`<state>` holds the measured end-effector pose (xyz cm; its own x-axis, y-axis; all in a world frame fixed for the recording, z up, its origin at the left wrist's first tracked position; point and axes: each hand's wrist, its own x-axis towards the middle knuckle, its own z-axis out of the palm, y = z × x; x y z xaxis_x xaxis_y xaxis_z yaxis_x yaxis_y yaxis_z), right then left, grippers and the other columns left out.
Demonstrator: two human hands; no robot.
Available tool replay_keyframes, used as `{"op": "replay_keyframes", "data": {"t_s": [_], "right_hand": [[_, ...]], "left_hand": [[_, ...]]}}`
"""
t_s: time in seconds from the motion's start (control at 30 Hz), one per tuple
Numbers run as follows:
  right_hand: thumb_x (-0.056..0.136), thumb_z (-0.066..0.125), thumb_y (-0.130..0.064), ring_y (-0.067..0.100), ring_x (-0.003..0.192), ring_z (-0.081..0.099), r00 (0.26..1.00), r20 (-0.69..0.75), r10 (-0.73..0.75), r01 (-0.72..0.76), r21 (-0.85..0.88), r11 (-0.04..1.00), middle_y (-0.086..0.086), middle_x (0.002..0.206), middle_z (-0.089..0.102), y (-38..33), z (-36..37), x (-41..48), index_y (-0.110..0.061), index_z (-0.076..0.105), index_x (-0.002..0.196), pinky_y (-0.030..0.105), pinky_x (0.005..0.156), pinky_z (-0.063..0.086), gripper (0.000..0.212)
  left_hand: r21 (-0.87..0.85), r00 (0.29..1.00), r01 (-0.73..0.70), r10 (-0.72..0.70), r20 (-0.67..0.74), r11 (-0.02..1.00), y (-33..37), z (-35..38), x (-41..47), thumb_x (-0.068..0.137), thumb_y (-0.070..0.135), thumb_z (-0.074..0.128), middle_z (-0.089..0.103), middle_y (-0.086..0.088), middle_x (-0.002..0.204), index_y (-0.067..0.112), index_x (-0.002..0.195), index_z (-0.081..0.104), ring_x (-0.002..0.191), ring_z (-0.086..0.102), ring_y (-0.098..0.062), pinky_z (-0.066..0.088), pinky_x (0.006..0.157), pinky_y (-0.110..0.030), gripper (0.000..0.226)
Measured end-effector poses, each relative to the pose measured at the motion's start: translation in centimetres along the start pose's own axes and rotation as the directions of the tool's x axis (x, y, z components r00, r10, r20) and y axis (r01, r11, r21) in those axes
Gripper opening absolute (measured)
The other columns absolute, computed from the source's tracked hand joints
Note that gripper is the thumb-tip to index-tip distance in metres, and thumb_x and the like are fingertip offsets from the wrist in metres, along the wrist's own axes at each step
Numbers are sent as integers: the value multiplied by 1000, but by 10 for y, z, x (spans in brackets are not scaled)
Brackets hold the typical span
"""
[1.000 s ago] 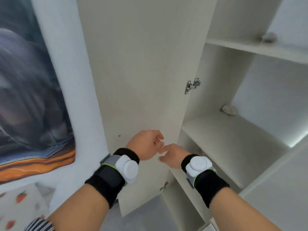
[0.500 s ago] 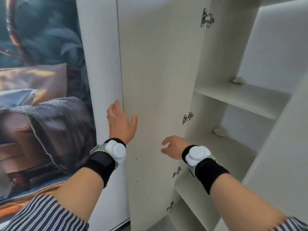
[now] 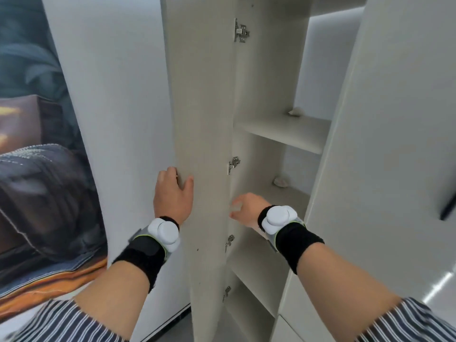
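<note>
Left hand (image 3: 172, 193) grips the free edge of the cabinet door (image 3: 204, 107), fingers curled round the edge and thumb on the inner face. The door stands partly open, hung on metal hinges (image 3: 233, 164) along the cabinet's left wall. Right hand (image 3: 246, 208) hovers at the opening, fingers loosely spread, holding nothing. The upper shelf (image 3: 283, 132) is pale and carries a small pale lump (image 3: 296, 111) at the back. White wall (image 3: 111, 95) to the left, with a dark printed mural (image 3: 37, 169) beyond it.

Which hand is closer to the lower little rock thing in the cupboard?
Right. The right hand hovers just below-left of the little rock, not touching. The left hand is farther left, gripping the cupboard door by its edge.
</note>
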<state>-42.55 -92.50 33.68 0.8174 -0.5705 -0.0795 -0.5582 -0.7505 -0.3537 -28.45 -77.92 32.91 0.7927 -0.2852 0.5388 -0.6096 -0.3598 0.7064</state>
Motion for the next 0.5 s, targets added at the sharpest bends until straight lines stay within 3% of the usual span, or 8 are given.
{"op": "replay_keyframes", "data": {"t_s": [0.13, 0.27, 0.5], "right_hand": [[92, 60, -36, 25, 124, 54, 999, -24, 30, -30, -1, 1000, 1, 138, 56, 37, -24, -34, -22, 57, 135, 31, 100, 46, 46], [90, 61, -33, 24, 123, 56, 995, -52, 84, -82, 24, 996, 0, 137, 55, 83, -44, -62, -22, 58, 133, 31, 97, 45, 44], [91, 60, -33, 28, 105, 66, 990, -37, 136, -138, -37, 990, 8, 117, 68, 137, -61, -85, -8, 67, 116, 41, 92, 55, 36]], "left_hand": [[-154, 996, -79, 82, 19, 985, 50, 43, -41, 93, 21, 65, 47, -8, 106, 9, 97, 51, 88, 48, -28, 47, 79, -39, 19], [-291, 986, -61, 104, 133, 955, 100, 90, -75, 93, 18, 63, 50, 0, 117, 13, 119, 53, 98, 53, -17, 53, 87, -41, 28], [-252, 943, -120, 190, 272, 960, 168, 153, -99, 99, 8, 55, 52, -8, 136, 8, 135, 49, 117, 57, -26, 49, 99, -39, 37]]}}
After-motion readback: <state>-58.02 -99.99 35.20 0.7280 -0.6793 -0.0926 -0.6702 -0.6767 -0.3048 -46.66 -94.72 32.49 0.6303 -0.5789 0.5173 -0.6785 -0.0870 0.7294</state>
